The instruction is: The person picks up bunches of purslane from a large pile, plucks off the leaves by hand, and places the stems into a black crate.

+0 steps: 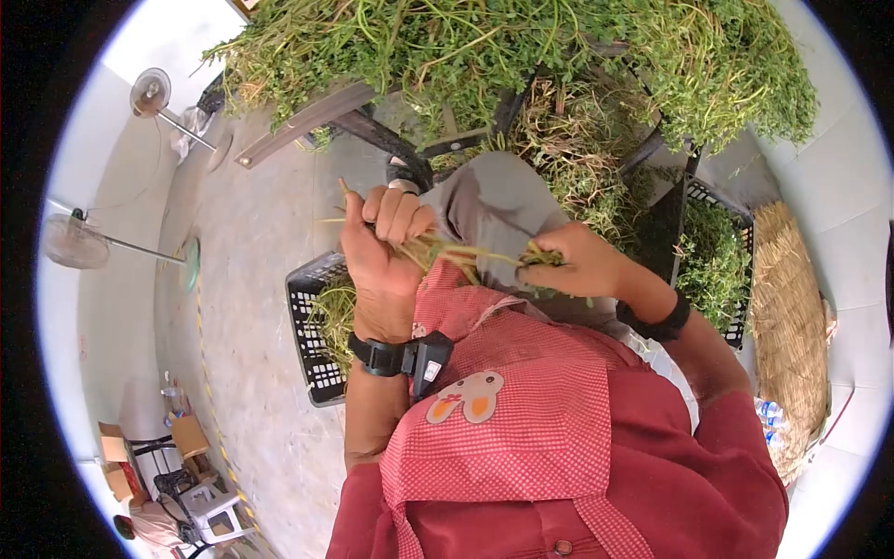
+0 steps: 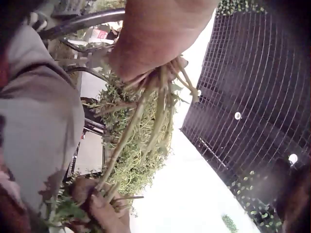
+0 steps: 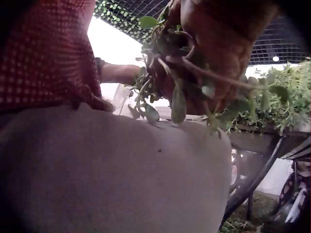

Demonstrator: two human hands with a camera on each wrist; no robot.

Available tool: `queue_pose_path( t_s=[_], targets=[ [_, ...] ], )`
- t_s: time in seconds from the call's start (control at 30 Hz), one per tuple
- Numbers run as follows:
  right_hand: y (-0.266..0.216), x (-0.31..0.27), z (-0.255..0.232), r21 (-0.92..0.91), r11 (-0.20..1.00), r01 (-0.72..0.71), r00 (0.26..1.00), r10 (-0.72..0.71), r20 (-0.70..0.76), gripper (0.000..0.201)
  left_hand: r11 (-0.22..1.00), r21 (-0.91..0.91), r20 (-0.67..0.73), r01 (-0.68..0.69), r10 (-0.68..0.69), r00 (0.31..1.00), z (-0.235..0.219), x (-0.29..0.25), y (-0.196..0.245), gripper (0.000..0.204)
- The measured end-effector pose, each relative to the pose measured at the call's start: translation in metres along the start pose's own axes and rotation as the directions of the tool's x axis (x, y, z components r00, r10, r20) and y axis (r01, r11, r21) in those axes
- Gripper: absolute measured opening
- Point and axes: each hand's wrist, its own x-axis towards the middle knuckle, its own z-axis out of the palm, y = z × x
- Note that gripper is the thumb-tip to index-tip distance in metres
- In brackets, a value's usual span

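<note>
My left hand (image 1: 382, 247) grips a small bunch of long green stems (image 1: 466, 256) over my lap, fingers curled round them. The stems stretch across to my right hand (image 1: 582, 265), which pinches their leafy end. In the left wrist view, bare stems (image 2: 158, 107) run down from the left hand (image 2: 163, 34) to the fingers of the right hand (image 2: 104, 213). Small rounded leaves (image 3: 151, 112) stick out beneath my right hand (image 3: 218, 53) in the right wrist view, close over the grey trouser leg (image 3: 121, 170). The palms hide part of the stems.
A big heap of leafy greens (image 1: 447, 56) covers the table ahead. Discarded stems (image 1: 577, 140) lie in a pile below it. Black crates stand at my left (image 1: 321, 396) and right, both holding plants. A straw mat (image 1: 792, 326) and pedestal fans (image 1: 79, 238) stand farther out.
</note>
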Motion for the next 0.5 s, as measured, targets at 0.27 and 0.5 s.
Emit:
queue_pose_path(
  t_s=[0.27,0.5],
  targets=[
    [0.026,-0.01,-0.014,0.176,0.976,-0.126,0.953,0.169,-0.251,0.024,0.98,0.199,-0.132,-0.028,0.055,0.99,0.01,0.0,-0.02,0.043],
    [0.052,0.003,-0.013,-0.315,0.926,-0.206,0.894,0.047,-0.445,0.023,0.957,0.195,-0.074,0.214,-0.204,0.976,0.004,-0.006,-0.053,0.045]
  ],
)
